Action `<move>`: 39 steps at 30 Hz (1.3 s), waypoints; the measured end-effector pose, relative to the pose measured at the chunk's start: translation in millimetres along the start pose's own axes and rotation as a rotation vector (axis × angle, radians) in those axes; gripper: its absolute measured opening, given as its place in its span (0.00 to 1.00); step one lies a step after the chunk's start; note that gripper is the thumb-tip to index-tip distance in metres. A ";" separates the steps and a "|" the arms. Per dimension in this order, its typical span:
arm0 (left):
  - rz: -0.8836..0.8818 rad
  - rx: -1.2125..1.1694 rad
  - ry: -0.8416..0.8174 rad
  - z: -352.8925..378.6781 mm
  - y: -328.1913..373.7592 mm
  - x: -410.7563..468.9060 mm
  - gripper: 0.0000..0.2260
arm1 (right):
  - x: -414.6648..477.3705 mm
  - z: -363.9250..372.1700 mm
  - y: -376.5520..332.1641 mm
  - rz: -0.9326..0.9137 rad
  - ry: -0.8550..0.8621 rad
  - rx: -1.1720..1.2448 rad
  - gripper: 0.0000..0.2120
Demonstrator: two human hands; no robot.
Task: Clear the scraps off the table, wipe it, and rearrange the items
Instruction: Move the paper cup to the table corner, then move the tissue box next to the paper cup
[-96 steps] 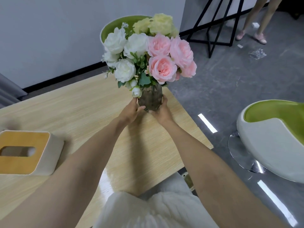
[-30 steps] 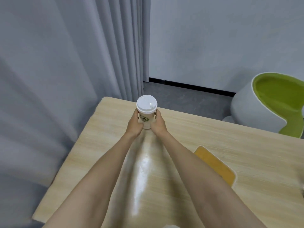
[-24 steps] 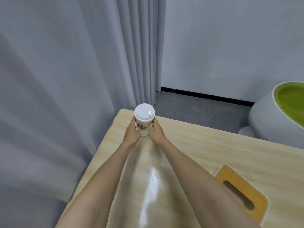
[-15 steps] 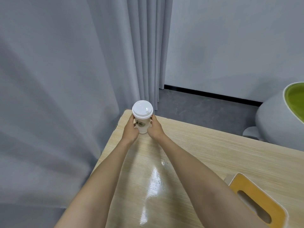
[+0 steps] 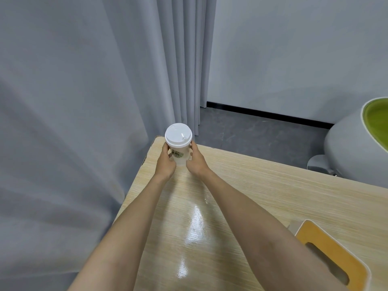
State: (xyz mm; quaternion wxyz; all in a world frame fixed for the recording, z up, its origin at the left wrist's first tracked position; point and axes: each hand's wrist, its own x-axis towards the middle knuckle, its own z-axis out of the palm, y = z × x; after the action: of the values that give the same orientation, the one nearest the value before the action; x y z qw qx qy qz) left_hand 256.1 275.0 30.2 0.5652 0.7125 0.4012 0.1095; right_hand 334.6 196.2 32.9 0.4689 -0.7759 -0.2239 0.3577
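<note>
A white paper cup (image 5: 178, 149) with a white lid and a green round logo stands upright at the far left corner of the light wooden table (image 5: 262, 185). My left hand (image 5: 165, 162) wraps its left side and my right hand (image 5: 196, 161) wraps its right side, both holding it low on the body. A tissue box (image 5: 327, 255) with an orange-yellow slotted top lies at the lower right of the table. The flower vase is out of view.
Grey curtains (image 5: 84, 101) hang close along the table's left edge and behind the corner. A white chair with a green seat (image 5: 357, 148) stands on the grey floor beyond the table's far right side.
Earlier both hands held a flower vase at another spot. Over the last second the cup, held in both hands, has shifted toward the table's far left corner as the view turned left.
</note>
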 end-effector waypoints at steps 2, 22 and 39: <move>-0.002 0.026 -0.039 0.3 0.9 -2.2 0.30 | 1.9 3.6 1.7 -0.003 0.008 -0.008 0.39; 0.137 0.652 -0.207 64.9 -3.9 -82.6 0.29 | -114.5 -72.2 73.2 0.044 0.207 -0.495 0.31; 0.207 0.770 -0.452 269.4 -14.7 -246.9 0.19 | -360.6 -222.7 252.7 0.520 0.531 -0.392 0.41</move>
State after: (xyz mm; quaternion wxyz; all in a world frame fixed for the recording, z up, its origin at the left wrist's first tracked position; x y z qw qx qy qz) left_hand 252.2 -89.4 -0.3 0.3185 0.9130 0.2062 -0.1500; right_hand 275.9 -292.7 0.8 0.2477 -0.9465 0.0443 0.2022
